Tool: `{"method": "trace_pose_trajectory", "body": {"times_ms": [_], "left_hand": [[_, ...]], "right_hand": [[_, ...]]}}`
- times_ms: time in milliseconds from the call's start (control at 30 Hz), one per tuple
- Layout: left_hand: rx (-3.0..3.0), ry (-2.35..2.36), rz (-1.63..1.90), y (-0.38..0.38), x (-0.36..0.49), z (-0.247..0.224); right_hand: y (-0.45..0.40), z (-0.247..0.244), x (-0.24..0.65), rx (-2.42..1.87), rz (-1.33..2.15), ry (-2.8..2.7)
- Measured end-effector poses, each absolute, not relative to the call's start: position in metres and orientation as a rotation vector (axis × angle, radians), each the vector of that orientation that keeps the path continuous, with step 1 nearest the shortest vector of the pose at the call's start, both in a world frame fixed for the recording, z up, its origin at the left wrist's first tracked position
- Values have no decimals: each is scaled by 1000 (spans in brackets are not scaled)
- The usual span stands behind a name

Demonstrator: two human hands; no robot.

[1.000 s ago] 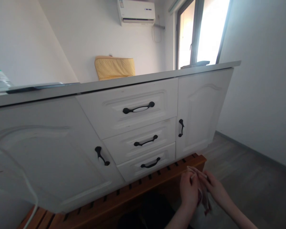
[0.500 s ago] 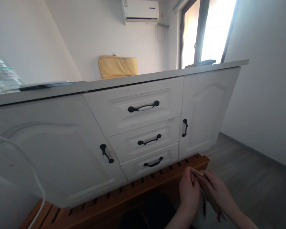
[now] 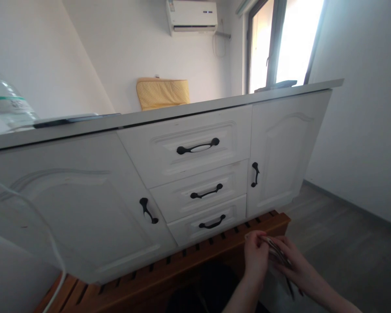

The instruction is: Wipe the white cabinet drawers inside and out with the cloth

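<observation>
Both hands meet low before the white cabinet (image 3: pixel 195 174), left hand (image 3: pixel 256 257) and right hand (image 3: pixel 296 270) pinching a thin stack of cards (image 3: pixel 276 254) to keep it squared.

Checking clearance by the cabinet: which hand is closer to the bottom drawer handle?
Left. The left hand is just below and right of the bottom drawer handle; the right hand is farther right, both on the thin stack.

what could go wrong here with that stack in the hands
The thin stack is pinched only at its edges between the left hand and right hand, so pieces could slip to the floor. Any that fall might slide under the slatted wooden base of the cabinet.
</observation>
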State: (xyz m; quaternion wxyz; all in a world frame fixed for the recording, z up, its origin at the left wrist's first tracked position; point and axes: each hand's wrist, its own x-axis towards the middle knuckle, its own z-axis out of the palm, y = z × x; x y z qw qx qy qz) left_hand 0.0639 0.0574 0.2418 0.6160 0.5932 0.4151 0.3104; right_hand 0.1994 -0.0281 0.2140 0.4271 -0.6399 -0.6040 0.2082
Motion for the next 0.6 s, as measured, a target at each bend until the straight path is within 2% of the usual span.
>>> {"method": "trace_pose_trajectory", "body": {"times_ms": [200, 333, 433, 500, 600], "left_hand": [[1477, 855, 683, 60, 44, 254], [1727, 537, 479, 69, 25, 262], [1728, 395, 493, 71, 26, 262], [1604, 405, 451, 69, 32, 261], [1263, 357, 318, 60, 42, 260]], "right_hand": [[-33, 244, 218, -1682, 603, -1460], [-41, 289, 228, -1654, 819, -1556], [-43, 312, 245, -1600, 1019, -1598], [-41, 315, 262, -1531, 1186, -1476], [-36, 295, 286, -1356, 1321, -966]]}}
